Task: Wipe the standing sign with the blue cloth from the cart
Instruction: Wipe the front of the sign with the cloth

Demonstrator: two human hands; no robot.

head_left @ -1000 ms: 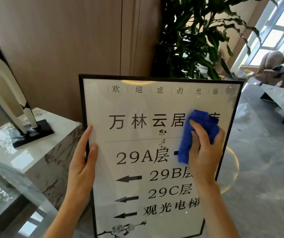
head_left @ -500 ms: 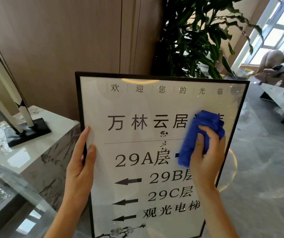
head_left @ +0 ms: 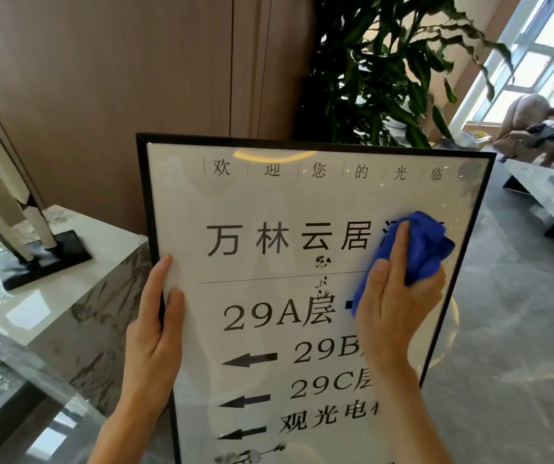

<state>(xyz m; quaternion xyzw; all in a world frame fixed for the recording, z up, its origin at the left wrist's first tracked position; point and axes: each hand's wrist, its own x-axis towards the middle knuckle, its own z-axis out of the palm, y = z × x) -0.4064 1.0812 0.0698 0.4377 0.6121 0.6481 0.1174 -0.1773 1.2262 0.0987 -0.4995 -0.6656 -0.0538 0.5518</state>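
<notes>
Pressing the blue cloth flat on the right half of the standing sign, the right hand is clamping it under its fingers. The left hand is gripping the sign's left frame edge, steadying it. For a good wipe, I judge even pressure and overlapping strokes toward the frame are needed.

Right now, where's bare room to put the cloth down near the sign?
The marble pedestal left of the sign has bare top between the black sculpture base and its front edge. The grey floor right of the frame is open. Behind the sign the plant crowds it. The left hand grips the frame; the right hand presses the blue cloth.
</notes>
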